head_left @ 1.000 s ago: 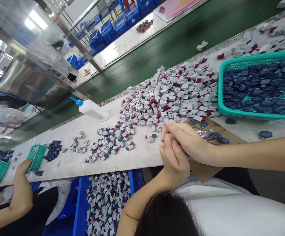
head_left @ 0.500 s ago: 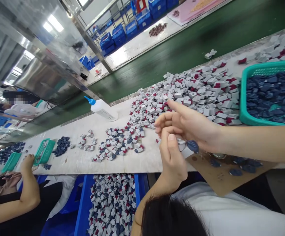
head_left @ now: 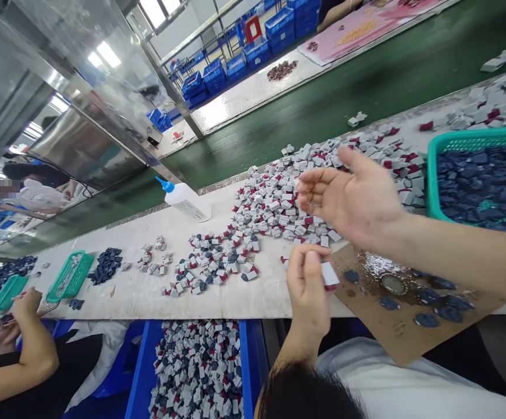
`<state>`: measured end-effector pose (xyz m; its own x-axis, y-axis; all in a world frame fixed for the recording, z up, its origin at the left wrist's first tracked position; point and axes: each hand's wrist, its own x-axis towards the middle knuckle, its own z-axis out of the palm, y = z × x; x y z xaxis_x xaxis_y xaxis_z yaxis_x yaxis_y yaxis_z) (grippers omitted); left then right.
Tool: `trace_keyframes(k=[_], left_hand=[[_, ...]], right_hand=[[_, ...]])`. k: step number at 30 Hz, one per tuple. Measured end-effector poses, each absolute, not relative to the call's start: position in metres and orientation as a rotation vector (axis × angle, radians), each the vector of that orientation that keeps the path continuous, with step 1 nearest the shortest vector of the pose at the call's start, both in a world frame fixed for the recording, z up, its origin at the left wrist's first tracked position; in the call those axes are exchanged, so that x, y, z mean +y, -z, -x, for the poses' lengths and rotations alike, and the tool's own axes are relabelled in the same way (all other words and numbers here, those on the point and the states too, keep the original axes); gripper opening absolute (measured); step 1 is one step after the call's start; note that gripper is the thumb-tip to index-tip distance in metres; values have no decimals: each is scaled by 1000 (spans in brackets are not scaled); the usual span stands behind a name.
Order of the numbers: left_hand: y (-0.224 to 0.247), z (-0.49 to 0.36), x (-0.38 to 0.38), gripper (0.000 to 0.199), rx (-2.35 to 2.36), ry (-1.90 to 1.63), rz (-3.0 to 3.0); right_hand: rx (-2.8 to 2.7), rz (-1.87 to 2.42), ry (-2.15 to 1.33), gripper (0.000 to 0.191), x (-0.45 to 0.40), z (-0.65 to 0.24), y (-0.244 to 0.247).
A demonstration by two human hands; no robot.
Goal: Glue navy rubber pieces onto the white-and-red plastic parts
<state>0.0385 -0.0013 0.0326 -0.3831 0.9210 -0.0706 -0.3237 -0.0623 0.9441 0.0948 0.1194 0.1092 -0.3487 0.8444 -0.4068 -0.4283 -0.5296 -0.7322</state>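
1. One small grey and red piece [head_left: 329, 274] is sitting pinched in the left hand [head_left: 307, 291] grip, over the bench [head_left: 148, 291] edge.
2. Right hand [head_left: 353, 198] is hanging spread wide, holding nothing.
3. Many finished pieces are filling the blue bin [head_left: 198, 366]; a big grey pile [head_left: 323, 174] is waiting.

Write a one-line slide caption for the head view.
Left hand pinches a grey-and-red block at the table edge; right hand hovers open above the block pile.

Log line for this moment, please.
left hand: pinches grey-and-red part | right hand: open, raised above part pile | cardboard sheet: dark blue pieces on it
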Motion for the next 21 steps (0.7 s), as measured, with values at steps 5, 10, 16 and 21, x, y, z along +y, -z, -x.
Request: trace_keyframes(k=[5,10,16,21], left_hand=[[-41,-22,-6,37,941,-1670,-423],[-44,-12,-7,30,678,-1611,-431],[-45,-7,-7,35,589,-1558,-391],[-48,-5,-6,33,567,-1583,-388]], right_hand=[[-570,1027,-1752,57,159,-106,-109],[-546,1050,-1760,56,166,-111,-101],[-586,1041,-1750,50,168,-112,-93],[-1084,998,-1647,41,143,-114,-92]])
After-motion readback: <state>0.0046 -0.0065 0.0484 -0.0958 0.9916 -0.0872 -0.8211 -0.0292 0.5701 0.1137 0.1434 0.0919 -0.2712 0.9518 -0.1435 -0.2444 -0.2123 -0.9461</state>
